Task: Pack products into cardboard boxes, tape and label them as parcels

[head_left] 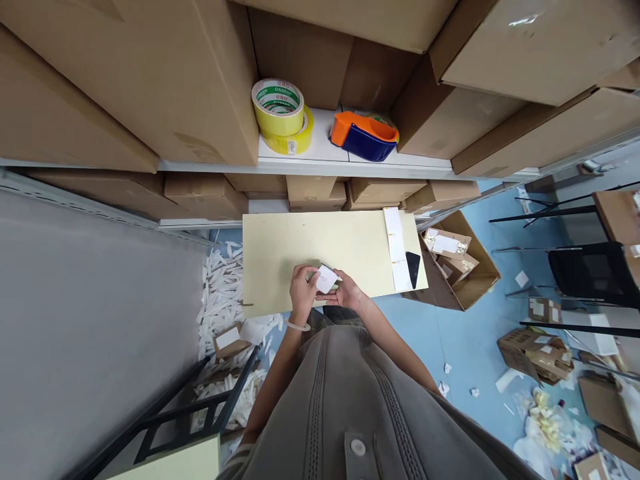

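A small white box (326,279) with faint lettering on its face is held up over the front part of the pale yellow board (280,240). My left hand (303,288) grips its left side, thumb and fingers closed on the edge. On the other side, the fingers of my right hand (347,291) close around the box's right and lower edges. A pale bracelet (299,326) circles my left wrist. To the right on the board lie a strip of white labels (395,247) and a black phone (413,269).
Above the board, a shelf (320,160) bears cardboard boxes, yellow tape rolls (278,110) and an orange and blue tape dispenser (365,137). An open carton (480,273) with parcels stands at the right. White paper scraps (220,287) cover the floor at left, beside a dark metal frame (210,413).
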`<state>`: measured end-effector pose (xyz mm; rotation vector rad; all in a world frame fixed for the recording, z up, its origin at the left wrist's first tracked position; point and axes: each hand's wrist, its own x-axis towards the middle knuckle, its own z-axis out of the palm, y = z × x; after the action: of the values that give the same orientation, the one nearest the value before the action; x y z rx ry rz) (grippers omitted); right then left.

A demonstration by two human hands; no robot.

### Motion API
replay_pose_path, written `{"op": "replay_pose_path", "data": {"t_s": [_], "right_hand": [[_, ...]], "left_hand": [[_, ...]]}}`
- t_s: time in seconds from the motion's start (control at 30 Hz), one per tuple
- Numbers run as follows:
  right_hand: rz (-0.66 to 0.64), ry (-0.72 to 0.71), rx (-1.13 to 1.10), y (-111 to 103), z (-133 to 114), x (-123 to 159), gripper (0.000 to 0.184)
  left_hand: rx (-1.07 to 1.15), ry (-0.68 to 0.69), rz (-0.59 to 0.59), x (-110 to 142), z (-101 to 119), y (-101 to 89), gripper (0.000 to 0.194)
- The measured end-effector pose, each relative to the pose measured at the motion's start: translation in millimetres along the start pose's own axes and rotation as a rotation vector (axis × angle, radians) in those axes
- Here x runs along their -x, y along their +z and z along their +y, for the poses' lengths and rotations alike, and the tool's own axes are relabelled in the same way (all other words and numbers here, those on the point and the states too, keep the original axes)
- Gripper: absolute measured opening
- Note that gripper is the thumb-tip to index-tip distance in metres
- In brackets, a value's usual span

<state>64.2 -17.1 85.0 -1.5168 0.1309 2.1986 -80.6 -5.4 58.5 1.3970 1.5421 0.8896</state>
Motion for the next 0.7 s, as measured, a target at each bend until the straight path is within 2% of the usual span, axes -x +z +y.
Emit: {"op": "replay_pose_path", "data": {"t_s": [0.1, 0.33, 0.43, 0.53, 0.6, 0.7], "right_hand": [[0.032, -0.033, 0.091, 2.1, -0.2, -1.0, 0.058], [0.034, -0.054, 0.152, 1.4, -6.2, 2.0, 0.060], [0.028, -0.033, 0.105, -2.7, -15.2, 0.6, 0.060], [0.047, -0.029, 0.047, -8.6, -26.4, -1.6, 0.060], [0.117, -0.055, 0.050, -11.6, -32.1, -3.4, 0.059], [0.251, -0.171, 0.149, -12.4, -35.8, -6.0, 0.056]], "left_hand": [[-0.038, -0.016, 0.008, -9.6, 1.5, 1.1, 0.007], [0.183, -0.122, -0.057, -24.0, -7.7, 4.8, 0.006], [0.272, -0.111, -0.113, -25.4, -3.9, 3.6, 0.009], [0.332, -0.030, -0.184, -26.8, 1.4, -3.3, 0.016], [0.344, 0.022, -0.217, -27.7, 2.0, -10.6, 0.027], [0.302, 0.055, -0.232, -27.8, -1.1, -21.2, 0.048]]}}
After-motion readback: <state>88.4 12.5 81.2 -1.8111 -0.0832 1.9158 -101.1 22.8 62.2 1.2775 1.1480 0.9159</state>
